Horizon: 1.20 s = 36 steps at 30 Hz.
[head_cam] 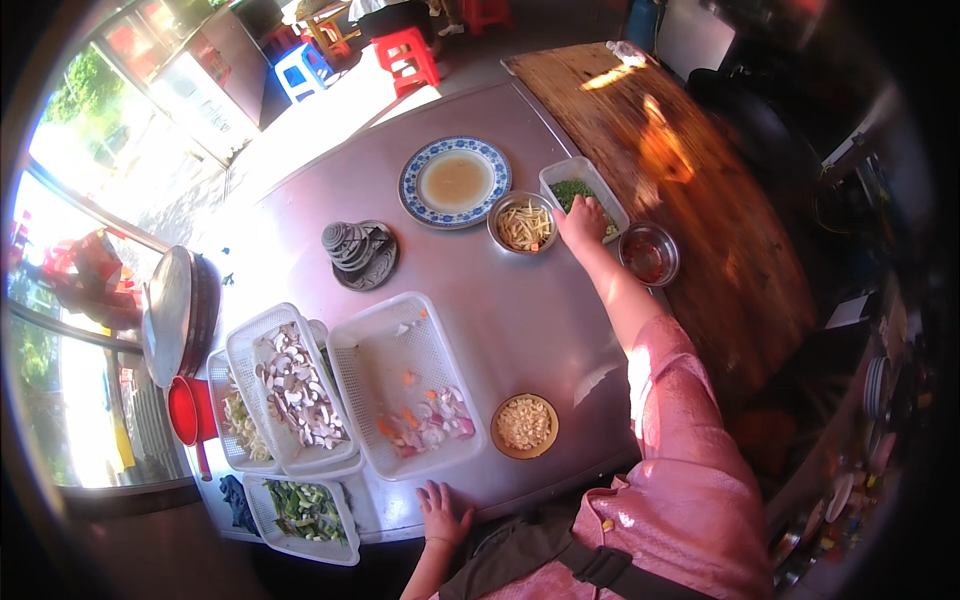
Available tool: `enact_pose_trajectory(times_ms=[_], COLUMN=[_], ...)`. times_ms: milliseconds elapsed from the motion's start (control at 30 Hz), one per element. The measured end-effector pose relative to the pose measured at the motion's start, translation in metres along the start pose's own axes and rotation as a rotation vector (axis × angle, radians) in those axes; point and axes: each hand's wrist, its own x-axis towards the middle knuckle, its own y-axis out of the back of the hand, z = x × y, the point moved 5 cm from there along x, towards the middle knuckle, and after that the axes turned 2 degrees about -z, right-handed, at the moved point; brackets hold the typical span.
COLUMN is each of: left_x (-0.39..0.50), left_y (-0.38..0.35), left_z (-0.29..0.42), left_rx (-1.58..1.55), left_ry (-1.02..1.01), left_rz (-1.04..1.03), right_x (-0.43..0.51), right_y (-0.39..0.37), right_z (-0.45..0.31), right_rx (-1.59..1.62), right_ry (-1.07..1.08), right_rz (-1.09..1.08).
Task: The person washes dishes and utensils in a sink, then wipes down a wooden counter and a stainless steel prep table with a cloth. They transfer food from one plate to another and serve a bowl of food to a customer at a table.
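Observation:
My left hand (443,514) rests flat on the near edge of the metal table (577,330), fingers apart, holding nothing. Stretched across the table, my right hand (585,222) dips at a translucent plastic tub (611,193) of chopped green herbs or scallions (571,190). Its fingertips are hidden, so any pinch of greens cannot be seen. Left of that hand sits a steel bowl of pale yellow strips (524,226); to its right is a steel bowl of red sauce (646,255). Beyond them lies a blue-rimmed plate (454,182) with brownish liquid in it.
White baskets hold cut onion and carrot (431,431), sliced mushrooms (300,394) and chopped greens (304,510). A bowl of chopped nuts (524,425) stands near me. A coil ornament (352,246), red ladle (193,416) and round board (169,315) are leftward; a wooden table (675,172) adjoins.

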Motion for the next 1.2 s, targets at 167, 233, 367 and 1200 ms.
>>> enact_pose_trajectory(times_ms=[167,233,367,1200], left_x=[-0.001,-0.001,0.000,0.003], left_y=[-0.004,-0.006,-0.004,-0.005], left_z=[-0.002,-0.002,0.003,0.009], left_rx=[-0.020,0.007,0.015,0.073], left_ry=[-0.037,-0.013,-0.014,-0.038], left_rz=[0.029,0.008,0.010,-0.007], right_x=[-0.006,-0.032,-0.103,-0.186], right_y=[-0.040,-0.039,-0.025,0.065], right_z=[0.003,0.006,0.005,0.175], right_rx=[0.096,0.130,0.207,0.069], right_ry=[0.137,0.233,0.318,0.326], right_rz=[-0.314,-0.264,-0.311,0.177])
